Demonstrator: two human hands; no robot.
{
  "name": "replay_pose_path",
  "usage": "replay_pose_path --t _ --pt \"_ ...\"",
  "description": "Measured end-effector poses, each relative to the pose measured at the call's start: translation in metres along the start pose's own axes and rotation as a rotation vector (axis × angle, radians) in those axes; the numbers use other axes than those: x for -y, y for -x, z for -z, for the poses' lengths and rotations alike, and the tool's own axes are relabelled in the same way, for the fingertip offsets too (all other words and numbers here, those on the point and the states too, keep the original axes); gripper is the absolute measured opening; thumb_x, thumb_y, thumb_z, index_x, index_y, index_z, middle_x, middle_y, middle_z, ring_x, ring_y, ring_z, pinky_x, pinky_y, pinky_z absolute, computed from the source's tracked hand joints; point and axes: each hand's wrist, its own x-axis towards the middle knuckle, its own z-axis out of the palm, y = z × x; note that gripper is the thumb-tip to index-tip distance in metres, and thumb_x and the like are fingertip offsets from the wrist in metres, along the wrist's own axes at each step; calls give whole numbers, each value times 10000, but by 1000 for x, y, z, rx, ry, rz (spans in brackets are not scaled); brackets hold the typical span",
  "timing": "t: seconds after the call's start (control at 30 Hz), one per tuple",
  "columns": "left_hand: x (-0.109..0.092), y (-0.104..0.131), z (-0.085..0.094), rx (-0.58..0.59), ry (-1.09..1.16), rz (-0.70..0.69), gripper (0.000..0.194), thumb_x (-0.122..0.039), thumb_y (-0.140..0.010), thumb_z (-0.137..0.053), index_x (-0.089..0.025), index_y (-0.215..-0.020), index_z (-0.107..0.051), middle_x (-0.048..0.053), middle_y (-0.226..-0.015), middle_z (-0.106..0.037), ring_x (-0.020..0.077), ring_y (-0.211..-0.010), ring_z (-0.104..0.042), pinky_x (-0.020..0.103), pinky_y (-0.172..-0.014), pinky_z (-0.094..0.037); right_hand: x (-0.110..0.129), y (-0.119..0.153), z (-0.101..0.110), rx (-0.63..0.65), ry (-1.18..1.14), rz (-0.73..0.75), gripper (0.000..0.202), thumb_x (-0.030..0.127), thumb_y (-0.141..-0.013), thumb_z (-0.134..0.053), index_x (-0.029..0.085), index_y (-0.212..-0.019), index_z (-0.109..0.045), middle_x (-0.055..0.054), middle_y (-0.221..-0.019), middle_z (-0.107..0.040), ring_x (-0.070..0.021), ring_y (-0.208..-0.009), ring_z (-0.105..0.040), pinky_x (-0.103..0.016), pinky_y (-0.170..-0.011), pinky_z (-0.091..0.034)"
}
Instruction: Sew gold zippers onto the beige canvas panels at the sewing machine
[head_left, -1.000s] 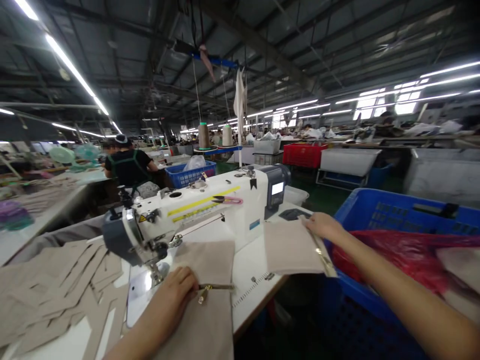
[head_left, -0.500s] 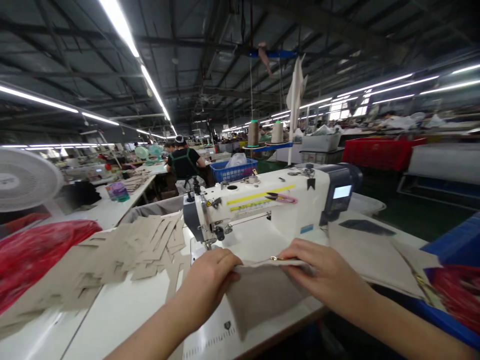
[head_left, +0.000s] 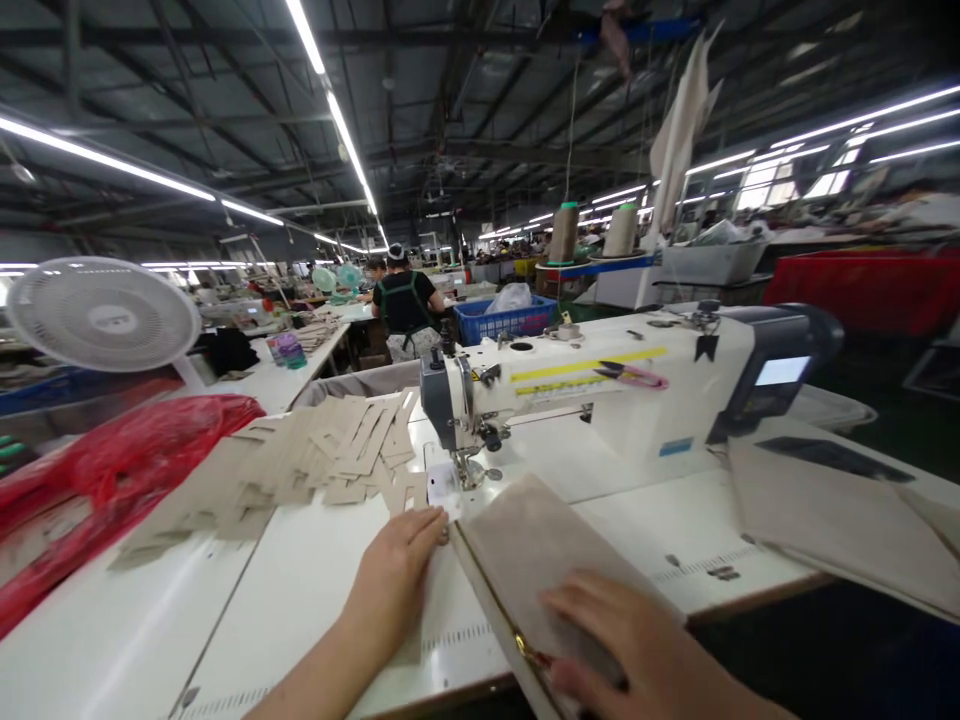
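Note:
A beige fabric piece with a gold zipper along its left edge lies slanted on the machine bed, its far end close to the presser foot. My left hand is closed, with its fingertips at the zipper's far end; the thumb side is partly hidden. My right hand, slightly blurred, rests on the fabric's near part with thumb and fingers apart. Beside its thumb is the gold zipper pull. The white sewing machine stands just beyond both hands.
Cut beige pieces are heaped on the left of the table, next to a red plastic bag. More beige fabric lies at right. Pink-handled thread snips rest against the machine arm. A white fan stands at far left.
The zippered fabric, held up between both hands before, now lies flat on the bed near the needle. My right hand has come down and nearer, loosening its pinch. The view has turned left.

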Motion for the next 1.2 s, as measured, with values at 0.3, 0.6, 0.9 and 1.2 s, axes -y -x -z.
replay_pose_path --t 0.3,0.6,0.9,1.2 --pt "-42 -44 7 510 166 50 1064 -800 -655 -483 -54 -1388 -289 223 -1442 -255 386 -1351 -147 667 -1056 -37 -87 -90 -6 111 87 -672 339 421 -888 -434 144 -786 -600 -88 -761 -659 -205 -708 -621 -271 -605 -443" --pt "-30 -51 -1 643 166 92 1239 -809 -597 -492 6 -1422 -56 253 -1471 -23 371 -1367 -12 619 -1066 29 -92 -85 -23 131 321 -622 226 238 -947 -361 115 -1025 -534 -109 -701 -662 -257 -659 -641 -307 -559 -403" --pt "-23 -57 -6 661 167 63 1198 -762 -622 -507 20 -1417 -69 265 -1464 -7 368 -1362 29 621 -1062 22 -38 -58 -25 140 183 -43 427 260 -899 -431 77 -1284 -469 -180 -1340 -468 -297 -1251 -395 -472 -1018 -337" --pt "-5 -25 21 431 68 62 1128 -801 -665 -466 -92 -1445 -65 215 -1493 -28 354 -1374 -4 604 -1074 -76 -22 -58 -22 145 -143 -11 350 173 -888 -348 83 -1110 -603 -169 -1171 -594 -251 -1094 -527 -424 -951 -408"
